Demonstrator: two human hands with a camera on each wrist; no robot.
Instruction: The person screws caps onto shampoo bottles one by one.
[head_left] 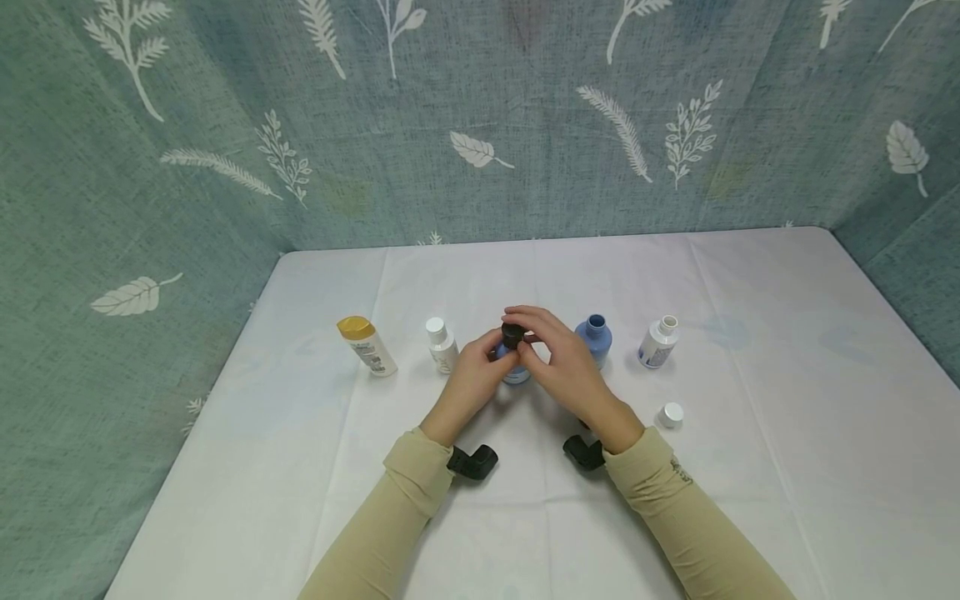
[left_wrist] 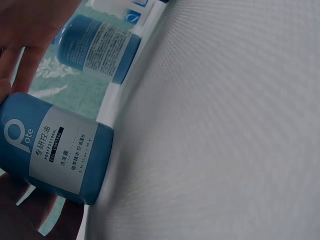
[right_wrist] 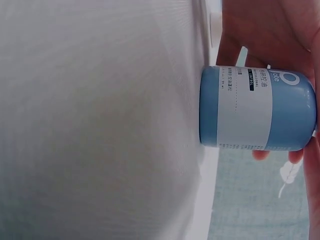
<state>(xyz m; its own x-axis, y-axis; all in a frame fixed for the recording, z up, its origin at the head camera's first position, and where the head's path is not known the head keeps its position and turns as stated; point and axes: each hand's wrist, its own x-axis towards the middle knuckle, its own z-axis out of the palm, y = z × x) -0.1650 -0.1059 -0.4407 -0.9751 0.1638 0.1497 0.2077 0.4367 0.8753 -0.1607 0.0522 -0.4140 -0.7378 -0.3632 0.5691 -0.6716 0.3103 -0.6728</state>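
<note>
Held blue bottle (head_left: 517, 377) upright on surface (head_left: 517, 542). Left hand (head_left: 474, 371) fingers wrap its body, likely to steady it; right hand (head_left: 566, 365) fingers pinch black cap (head_left: 513, 335) at its top, presumably for twisting. Uncapped blue bottle (head_left: 594, 340) near its right.

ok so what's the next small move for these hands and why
Probably a small twist of the black cap by the right hand: its fingers pinch the cap atop the blue oil-control shampoo bottle, while the left hand grips the bottle, steadying it. Tighten or loosen, I can't tell.
</note>
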